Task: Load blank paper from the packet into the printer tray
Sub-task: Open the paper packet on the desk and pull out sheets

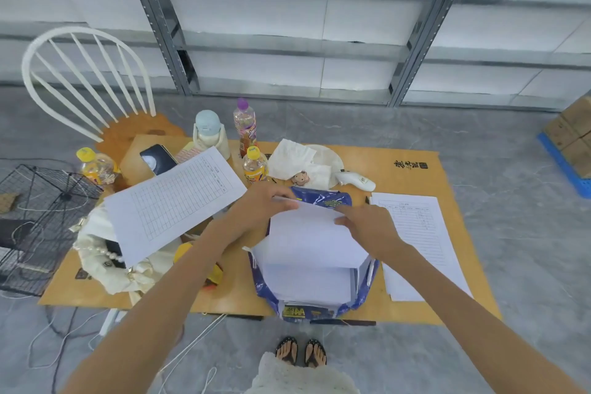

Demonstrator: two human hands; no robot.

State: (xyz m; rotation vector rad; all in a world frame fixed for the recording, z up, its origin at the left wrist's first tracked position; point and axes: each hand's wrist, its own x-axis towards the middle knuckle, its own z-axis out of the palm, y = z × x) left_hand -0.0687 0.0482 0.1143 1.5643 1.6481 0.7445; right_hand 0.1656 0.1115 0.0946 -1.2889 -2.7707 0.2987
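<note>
A torn blue paper packet (323, 307) lies open on the low wooden table (412, 166), with a stack of blank white paper (307, 285) inside it. Both hands grip the far edge of a raised sheaf of blank sheets (313, 237) above that stack. My left hand (265, 198) pinches the sheaf's far left corner. My right hand (367, 224) holds its far right corner. No printer or tray is in view.
Printed forms lie at the right (415, 233) and on a cream bag at the left (172, 201). Bottles (244, 125), a phone (158, 158), tissues and a white handheld device (355, 181) crowd the far side. A white chair (83, 83) and a wire cage (38, 221) stand to the left.
</note>
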